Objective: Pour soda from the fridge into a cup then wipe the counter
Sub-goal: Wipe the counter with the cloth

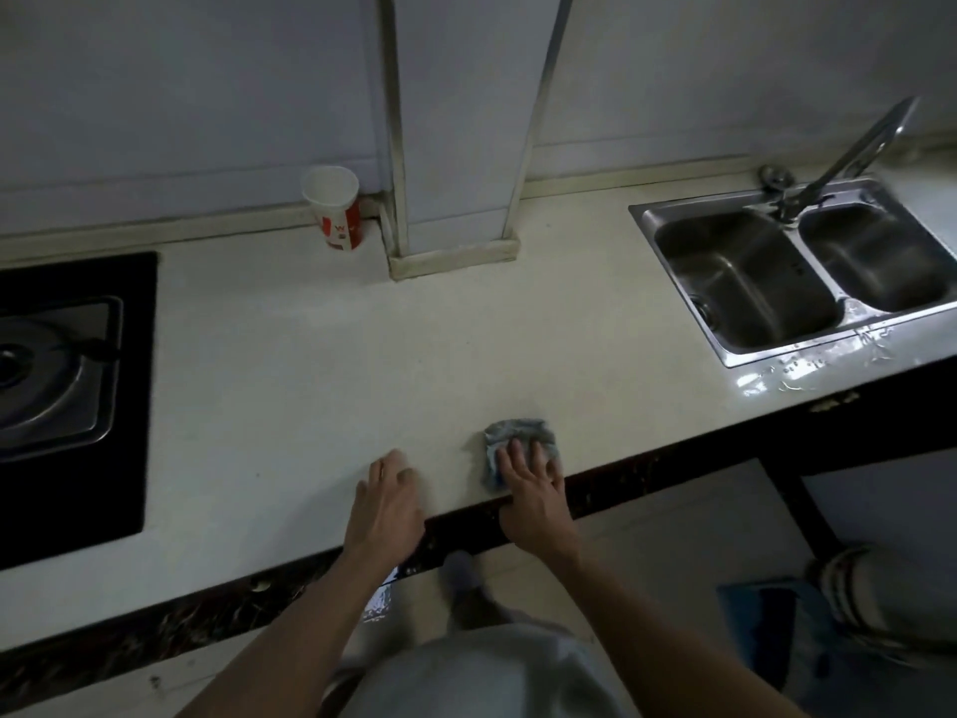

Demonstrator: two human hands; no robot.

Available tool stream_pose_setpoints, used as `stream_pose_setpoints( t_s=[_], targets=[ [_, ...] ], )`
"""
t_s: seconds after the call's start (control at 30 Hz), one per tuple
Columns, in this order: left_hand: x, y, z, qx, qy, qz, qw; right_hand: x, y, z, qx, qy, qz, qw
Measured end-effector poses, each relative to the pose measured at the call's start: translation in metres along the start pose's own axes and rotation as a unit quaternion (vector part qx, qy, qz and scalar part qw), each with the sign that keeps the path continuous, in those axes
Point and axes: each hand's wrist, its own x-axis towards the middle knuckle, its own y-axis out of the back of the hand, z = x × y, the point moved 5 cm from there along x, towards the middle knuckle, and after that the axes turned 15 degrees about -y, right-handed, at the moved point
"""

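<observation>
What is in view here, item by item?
cup: one, white and red, counter back, beside the pillar
cloth: one, blue-grey, counter front, under the right hand
counter: one, cream, dark front edge
stove: one, black with steel burner, left
sink: one, steel, two basins, right
tap: one, steel, behind the sink
water: one patch, clear, in front of the sink
pillar: one, white, back wall
left hand: one, flat on the counter, left of cloth
right hand: one, pressing on the cloth
</observation>
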Motion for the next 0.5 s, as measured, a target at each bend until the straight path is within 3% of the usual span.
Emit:
stream_pose_setpoints(
  t_s=[0.3,0.5],
  targets=[
    [-0.043,-0.007,-0.036,-0.035,0.118,0.05,0.991,-0.014,-0.023,-0.115,-0.042,0.165,-0.066,0.983],
    [-0.052,-0.009,-0.05,-0.098,0.111,0.072,0.986,0.0,-0.022,-0.173,-0.082,0.289,-0.05,0.953]
  ],
)
